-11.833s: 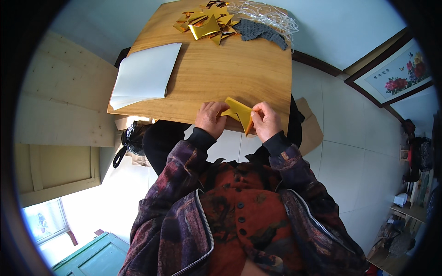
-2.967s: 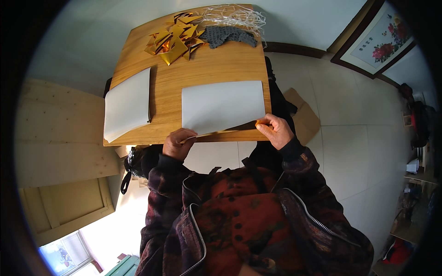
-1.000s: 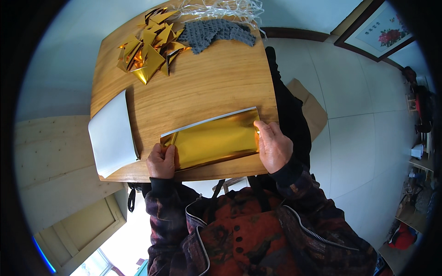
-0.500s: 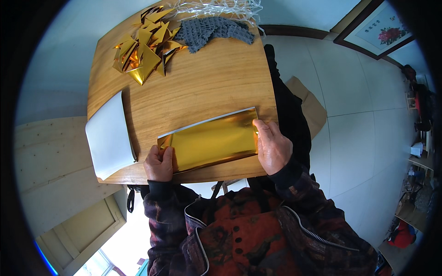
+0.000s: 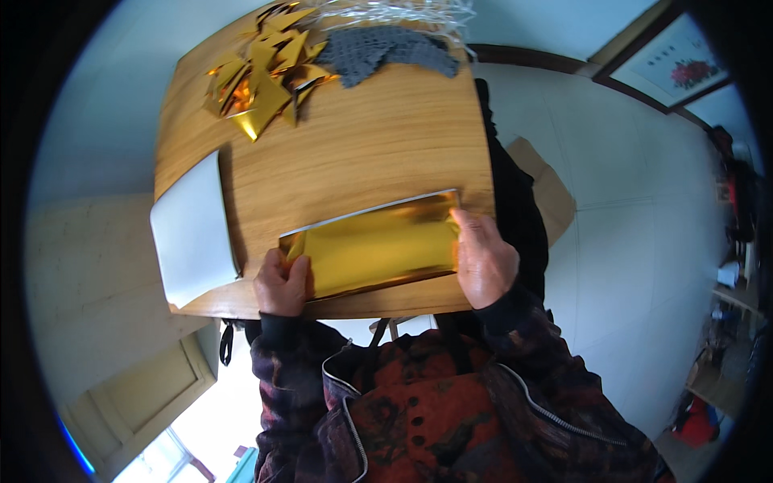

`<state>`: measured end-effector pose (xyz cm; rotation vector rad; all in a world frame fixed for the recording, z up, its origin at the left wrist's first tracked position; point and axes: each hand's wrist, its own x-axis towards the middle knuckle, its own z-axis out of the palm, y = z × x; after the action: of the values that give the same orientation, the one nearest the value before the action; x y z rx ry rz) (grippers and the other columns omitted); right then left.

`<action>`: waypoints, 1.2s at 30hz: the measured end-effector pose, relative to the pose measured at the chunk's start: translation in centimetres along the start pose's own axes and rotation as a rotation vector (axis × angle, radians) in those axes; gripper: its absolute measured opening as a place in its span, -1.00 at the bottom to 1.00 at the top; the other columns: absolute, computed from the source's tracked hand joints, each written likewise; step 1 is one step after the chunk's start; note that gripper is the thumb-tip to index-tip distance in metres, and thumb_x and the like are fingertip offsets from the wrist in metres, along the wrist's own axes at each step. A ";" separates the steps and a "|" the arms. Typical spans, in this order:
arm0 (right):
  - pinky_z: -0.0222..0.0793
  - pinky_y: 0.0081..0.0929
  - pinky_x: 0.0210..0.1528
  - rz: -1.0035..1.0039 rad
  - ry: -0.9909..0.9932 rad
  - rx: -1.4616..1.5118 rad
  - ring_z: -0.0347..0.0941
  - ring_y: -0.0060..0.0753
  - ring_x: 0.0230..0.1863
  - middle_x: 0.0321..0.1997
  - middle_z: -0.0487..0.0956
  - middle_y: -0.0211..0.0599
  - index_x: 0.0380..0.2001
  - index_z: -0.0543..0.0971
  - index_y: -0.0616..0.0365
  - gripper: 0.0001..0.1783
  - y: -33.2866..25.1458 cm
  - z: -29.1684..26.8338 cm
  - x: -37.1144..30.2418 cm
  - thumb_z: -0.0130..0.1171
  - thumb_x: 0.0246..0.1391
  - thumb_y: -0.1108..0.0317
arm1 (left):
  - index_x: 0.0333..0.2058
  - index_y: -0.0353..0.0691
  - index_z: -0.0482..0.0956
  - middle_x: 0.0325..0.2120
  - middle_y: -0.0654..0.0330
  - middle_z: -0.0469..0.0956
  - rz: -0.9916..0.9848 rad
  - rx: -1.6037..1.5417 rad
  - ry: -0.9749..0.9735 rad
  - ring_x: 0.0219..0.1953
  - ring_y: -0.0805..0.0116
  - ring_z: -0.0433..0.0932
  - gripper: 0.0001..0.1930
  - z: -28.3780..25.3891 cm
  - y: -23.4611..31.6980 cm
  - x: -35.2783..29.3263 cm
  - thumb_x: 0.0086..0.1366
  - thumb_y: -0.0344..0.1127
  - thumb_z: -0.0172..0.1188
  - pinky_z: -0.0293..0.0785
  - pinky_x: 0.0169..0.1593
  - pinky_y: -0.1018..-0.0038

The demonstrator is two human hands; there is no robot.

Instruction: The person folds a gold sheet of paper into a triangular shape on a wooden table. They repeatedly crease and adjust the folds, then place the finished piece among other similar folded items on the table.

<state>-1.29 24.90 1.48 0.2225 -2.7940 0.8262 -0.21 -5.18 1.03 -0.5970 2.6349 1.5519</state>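
White paper stack [image 5: 192, 229] laid at wooden table [image 5: 362, 153] left edge. Left hand [image 5: 282, 282] pressed on left end of folded gold foil sheet [image 5: 374, 251]; sheet spanned between hands at near edge; right end pinned by right hand [image 5: 483, 262].

Bright daylight is glaring off the gold foil sheet [image 5: 372, 251], while fisheye distortion is bending and darkening the rim.
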 end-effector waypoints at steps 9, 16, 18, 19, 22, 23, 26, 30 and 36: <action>0.52 -0.25 -0.36 -0.008 -0.039 0.036 0.55 -0.03 -0.31 -0.19 0.51 -0.17 0.05 0.45 0.09 -0.51 -0.5 -0.6 0.5 0.07 0.00 0.62 | -0.22 -0.31 0.44 -0.59 0.11 0.62 0.034 0.261 0.081 -0.58 0.43 0.58 -0.72 0.2 0.6 -0.2 0.17 -0.34 0.31 0.43 -0.52 0.50; 0.54 -0.27 -0.30 -0.005 -0.045 0.046 0.56 -0.02 -0.26 -0.17 0.52 -0.15 0.07 0.44 0.12 -0.48 -0.3 -0.5 0.5 0.07 -0.03 0.66 | -0.18 -0.34 0.42 -0.58 0.09 0.64 0.062 0.288 0.072 -0.56 0.42 0.61 -0.72 0.1 0.3 0.0 0.21 -0.36 0.27 0.44 -0.51 0.51; 0.54 -0.27 -0.28 -0.022 -0.033 0.056 0.56 -0.01 -0.25 -0.15 0.52 -0.14 0.07 0.44 0.12 -0.47 -0.3 -0.5 0.6 0.07 -0.03 0.66 | -0.18 -0.35 0.41 -0.61 0.09 0.63 0.054 0.327 0.075 -0.59 0.43 0.59 -0.72 0.0 0.5 0.1 0.21 -0.36 0.26 0.42 -0.53 0.51; 0.54 -0.27 -0.28 -0.017 -0.042 0.053 0.55 -0.01 -0.25 -0.15 0.52 -0.13 0.07 0.44 0.12 -0.47 -0.3 -0.5 0.6 0.06 -0.03 0.66 | -0.18 -0.35 0.41 -0.63 0.10 0.62 0.050 0.347 0.075 -0.61 0.43 0.59 -0.72 -0.1 0.6 0.1 0.21 -0.36 0.26 0.41 -0.54 0.51; 0.53 -0.26 -0.26 -0.002 -0.059 0.048 0.55 0.01 -0.23 -0.13 0.52 -0.12 0.08 0.44 0.12 -0.47 -0.4 -0.7 0.6 0.06 -0.02 0.65 | -0.17 -0.34 0.40 -0.66 0.10 0.60 0.039 0.305 0.069 -0.64 0.44 0.56 -0.71 -0.1 0.9 0.0 0.20 -0.36 0.26 0.38 -0.57 0.51; 0.53 -0.26 -0.26 0.002 -0.061 0.050 0.55 0.01 -0.23 -0.13 0.52 -0.12 0.08 0.44 0.12 -0.48 -0.4 -0.7 0.6 0.06 -0.02 0.65 | -0.17 -0.33 0.41 -0.67 0.09 0.58 0.002 0.290 0.069 -0.63 0.34 0.56 -0.70 -0.1 0.9 0.0 0.19 -0.33 0.27 0.39 -0.54 0.45; 0.53 -0.25 -0.27 0.003 -0.058 0.057 0.55 0.02 -0.24 -0.14 0.52 -0.12 0.07 0.44 0.12 -0.51 -0.5 -0.8 0.7 0.05 0.01 0.64 | -0.18 -0.30 0.43 -0.67 0.07 0.56 -0.041 0.234 0.077 -0.60 0.15 0.56 -0.67 0.0 1.0 0.0 0.17 -0.27 0.28 0.41 -0.49 0.33; 0.54 -0.25 -0.29 0.000 -0.038 0.063 0.56 0.02 -0.26 -0.16 0.52 -0.12 0.05 0.44 0.13 -0.56 -0.5 -0.7 0.7 0.05 0.05 0.62 | -0.18 -0.29 0.41 -0.66 0.08 0.58 -0.033 0.213 0.075 -0.61 0.18 0.57 -0.67 0.1 0.9 0.1 0.18 -0.26 0.28 0.40 -0.51 0.35; 0.54 -0.28 -0.33 -0.006 -0.039 0.040 0.56 0.00 -0.29 -0.19 0.52 -0.11 0.04 0.44 0.15 -0.57 -0.6 -0.6 0.7 0.06 0.06 0.60 | -0.16 -0.34 0.42 -0.63 0.13 0.62 0.003 0.283 0.079 -0.62 0.51 0.55 -0.69 0.0 0.5 0.1 0.18 -0.38 0.29 0.39 -0.55 0.56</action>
<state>-1.75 24.69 2.51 0.2567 -2.8137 0.8861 -0.48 -4.97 1.42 -0.6457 2.8403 1.1452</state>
